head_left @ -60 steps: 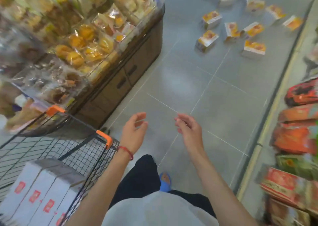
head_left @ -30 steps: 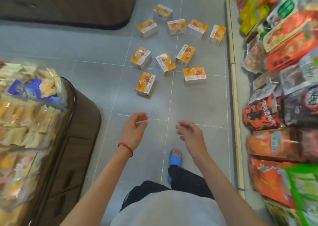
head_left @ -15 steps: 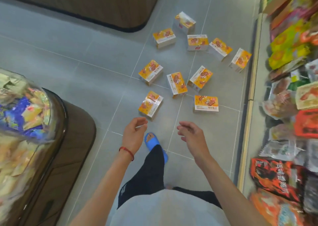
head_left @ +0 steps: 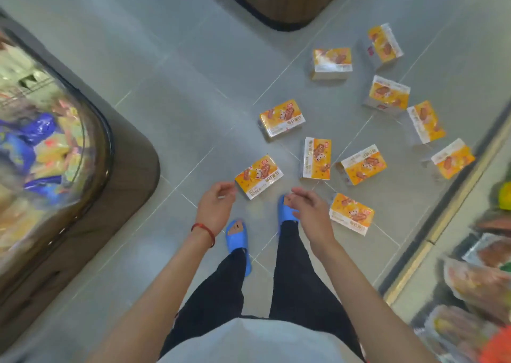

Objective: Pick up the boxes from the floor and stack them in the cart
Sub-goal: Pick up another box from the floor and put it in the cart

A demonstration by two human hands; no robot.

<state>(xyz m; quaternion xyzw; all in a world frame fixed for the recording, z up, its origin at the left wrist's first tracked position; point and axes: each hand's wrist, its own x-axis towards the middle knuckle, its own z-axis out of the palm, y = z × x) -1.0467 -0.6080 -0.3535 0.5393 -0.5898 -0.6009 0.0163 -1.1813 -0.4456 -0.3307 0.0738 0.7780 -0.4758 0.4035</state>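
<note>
Tiles of the grey floor (head_left: 166, 86) fill most of the view. At the left stands a brown display stand (head_left: 130, 180) with a rounded corner, and its clear bin (head_left: 55, 146) is heaped with blurred snack packets. Along the right edge runs a low shelf (head_left: 481, 282) of red and orange packets. The rounded base of a second stand (head_left: 282, 0) shows at the top.

The person looks straight down at black trousers (head_left: 298, 279) and a pale shirt hem.

Ten orange-and-white boxes (head_left: 316, 158) lie scattered on the tiles ahead and to the right, all lying flat and apart from each other. The nearest box (head_left: 259, 176) sits just beyond both hands, and another box (head_left: 351, 213) lies just to the right of the right hand. The farthest ones rest near the second stand and beside the shelf edge.

The left hand (head_left: 215, 207) hangs above the floor with fingers loosely curled, holding nothing, its fingertips close to the nearest box's corner. The right hand (head_left: 311, 210) is likewise empty, its fingers relaxed and slightly spread.

Blue slippers (head_left: 236, 238) cover both feet, the right one partly hidden by the right hand. A red cord bracelet (head_left: 204, 231) circles the left wrist.
</note>
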